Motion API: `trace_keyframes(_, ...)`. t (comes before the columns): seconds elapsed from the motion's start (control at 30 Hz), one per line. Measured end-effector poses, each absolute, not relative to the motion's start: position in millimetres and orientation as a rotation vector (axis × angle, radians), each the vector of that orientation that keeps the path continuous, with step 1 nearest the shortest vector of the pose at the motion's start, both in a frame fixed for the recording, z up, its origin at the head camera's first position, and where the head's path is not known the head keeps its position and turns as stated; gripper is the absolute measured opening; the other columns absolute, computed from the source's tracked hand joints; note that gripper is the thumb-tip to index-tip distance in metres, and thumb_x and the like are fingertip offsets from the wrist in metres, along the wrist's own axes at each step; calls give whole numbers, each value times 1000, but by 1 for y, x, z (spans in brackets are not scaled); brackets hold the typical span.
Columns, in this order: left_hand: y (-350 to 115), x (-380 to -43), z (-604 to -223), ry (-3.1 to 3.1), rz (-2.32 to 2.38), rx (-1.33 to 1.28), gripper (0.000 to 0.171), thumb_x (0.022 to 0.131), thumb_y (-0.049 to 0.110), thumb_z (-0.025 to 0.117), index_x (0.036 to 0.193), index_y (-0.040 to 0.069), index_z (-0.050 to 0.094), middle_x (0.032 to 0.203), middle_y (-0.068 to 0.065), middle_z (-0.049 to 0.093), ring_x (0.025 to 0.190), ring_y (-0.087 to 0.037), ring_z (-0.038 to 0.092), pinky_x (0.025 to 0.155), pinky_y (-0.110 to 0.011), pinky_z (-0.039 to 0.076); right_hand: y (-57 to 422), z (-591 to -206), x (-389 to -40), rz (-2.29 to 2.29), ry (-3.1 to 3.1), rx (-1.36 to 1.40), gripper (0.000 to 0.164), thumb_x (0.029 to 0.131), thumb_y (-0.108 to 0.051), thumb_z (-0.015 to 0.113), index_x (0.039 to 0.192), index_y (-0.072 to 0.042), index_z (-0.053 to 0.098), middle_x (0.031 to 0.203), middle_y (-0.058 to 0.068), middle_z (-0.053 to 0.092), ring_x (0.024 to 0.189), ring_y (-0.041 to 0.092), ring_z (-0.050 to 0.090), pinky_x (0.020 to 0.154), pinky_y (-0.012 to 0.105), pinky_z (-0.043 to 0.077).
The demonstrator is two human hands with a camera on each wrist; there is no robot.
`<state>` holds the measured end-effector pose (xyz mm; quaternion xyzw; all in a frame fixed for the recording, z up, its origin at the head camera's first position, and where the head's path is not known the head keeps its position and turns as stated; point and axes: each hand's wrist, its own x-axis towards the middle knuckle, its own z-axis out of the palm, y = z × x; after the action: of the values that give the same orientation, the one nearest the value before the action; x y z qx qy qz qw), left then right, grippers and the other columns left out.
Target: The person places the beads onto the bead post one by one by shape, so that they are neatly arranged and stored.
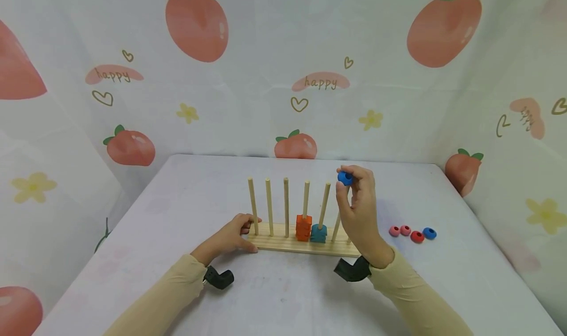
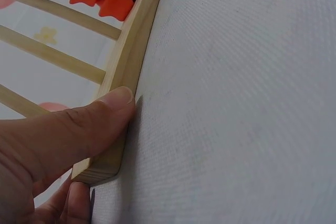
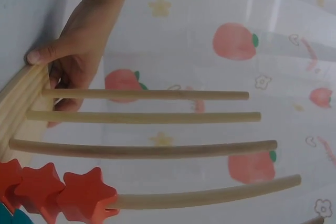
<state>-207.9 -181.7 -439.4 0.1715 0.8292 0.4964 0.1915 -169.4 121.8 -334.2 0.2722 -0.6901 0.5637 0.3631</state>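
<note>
My left hand (image 1: 230, 235) grips the left end of a wooden peg base (image 1: 288, 245), its thumb (image 2: 100, 121) pressed along the front edge. Upright wooden pegs (image 1: 268, 205) stand in a row on the base. Orange-red star-shaped beads (image 1: 303, 228) are stacked on one peg, and teal beads (image 1: 318, 233) on the peg to their right. At the top of a peg farther right, my right hand (image 1: 361, 210) pinches a round blue bead (image 1: 345, 178) between thumb and fingers. Whether that peg's tip is inside the bead cannot be told. The right hand partly hides the rightmost pegs.
To the right of the base lie two pink beads (image 1: 394, 231), a red bead (image 1: 417, 236) and another blue bead (image 1: 429, 233). A white cloth (image 1: 283, 296) covers the table. Behind it hangs a fruit-patterned curtain (image 1: 257, 95).
</note>
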Motion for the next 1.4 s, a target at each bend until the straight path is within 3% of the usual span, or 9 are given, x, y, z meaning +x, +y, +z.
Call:
trace_keyframes(0.47,-180,-206,-437,2350,1380,468,74,69,-1,84,134,-4,47,126,-21,40,119,-33,50,101,-45,43,144,-307,-164,1261,-1763,683,32,93,0,59,122,12,52,117,24,53,115,10,52,104,23,41)
trace_keyframes(0.77,-180,-206,-437,2354,1374,489,74,70,-1,84,134,-6,47,123,-21,41,116,-32,51,100,-45,43,162,-314,-175,1355,-1874,812,42,79,21,63,119,13,53,117,4,60,113,7,58,104,23,42)
trace_keyframes(1.0,-179,-206,-438,2360,1362,460,74,70,0,84,134,-3,48,123,-20,41,117,-32,52,100,-44,44,169,-328,-181,1476,-1892,828,38,79,19,66,116,14,55,115,-9,61,107,2,60,96,17,46)
trace_keyframes(1.23,-180,-207,-439,2365,1363,455,74,69,0,85,133,-3,48,122,-19,41,117,-32,51,101,-45,43,175,-333,-185,1749,-1851,861,37,80,21,62,115,20,50,109,-4,65,102,7,62,94,16,47)
trace_keyframes(1.4,-181,-207,-440,2361,1368,476,75,69,0,84,134,-4,47,124,-20,41,118,-32,51,101,-45,43,179,-338,-187,1872,-1939,848,35,84,14,64,116,18,51,108,-3,65,102,7,63,94,17,47)
